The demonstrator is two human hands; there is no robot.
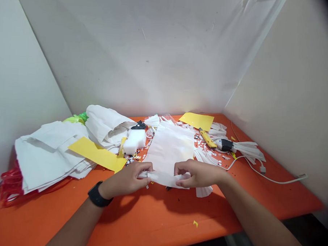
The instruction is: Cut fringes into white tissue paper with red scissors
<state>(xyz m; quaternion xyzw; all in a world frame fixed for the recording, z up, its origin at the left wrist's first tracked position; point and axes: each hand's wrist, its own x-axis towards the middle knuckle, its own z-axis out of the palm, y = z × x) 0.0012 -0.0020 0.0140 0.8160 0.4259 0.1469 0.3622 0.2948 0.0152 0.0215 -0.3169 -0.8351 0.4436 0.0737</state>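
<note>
A white sheet (171,145), paper or thin cloth, lies across the middle of the orange table with its near edge lifted and folded over. My left hand (136,176), with a black watch on the wrist, pinches the left end of that fold. At the right end, my right hand (190,174) grips the same fold between thumb and curled fingers. Beyond my left hand sits a white foam block (135,141). White pleated strips (203,192) stick out from beneath the sheet by my right hand.
A stack of white sheets (51,150) and a yellow strip (94,154) lie left. At right are a yellow box cutter (207,138), a black-taped bundle with white fringe (226,145) and a white cable (275,181). Paper scraps litter the orange table (148,224); walls enclose three sides.
</note>
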